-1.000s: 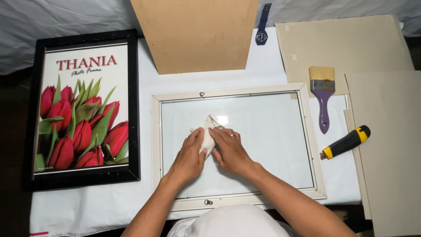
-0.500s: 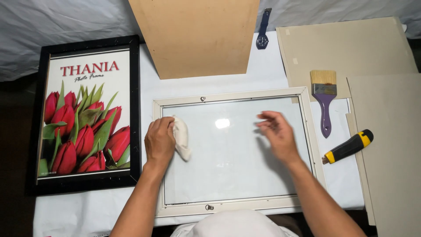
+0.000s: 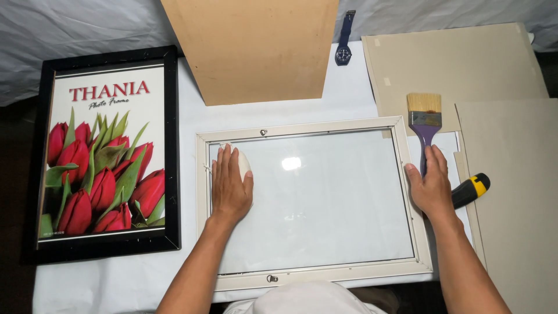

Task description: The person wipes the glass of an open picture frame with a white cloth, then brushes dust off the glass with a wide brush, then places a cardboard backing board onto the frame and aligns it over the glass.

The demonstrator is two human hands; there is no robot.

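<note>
White-covered table (image 3: pixel 360 99), dark floor at left edge. Pale picture frame (image 3: pixel 314 276) near front edge, centre. Left hand (image 3: pixel 231 186) flat on its glass, pressing a mostly hidden white cloth (image 3: pixel 244 163). Right hand (image 3: pixel 431 185) open, resting on frame's right rail, covering the brush (image 3: pixel 424 119) handle tip.

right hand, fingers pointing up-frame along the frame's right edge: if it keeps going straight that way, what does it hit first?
Most likely the paintbrush: the right hand already covers its purple handle, fingers aligned with it, so the metal ferrule and bristles come next. Beyond that lies the grey board. Whether the fingers actually touch the handle is unclear.
</note>
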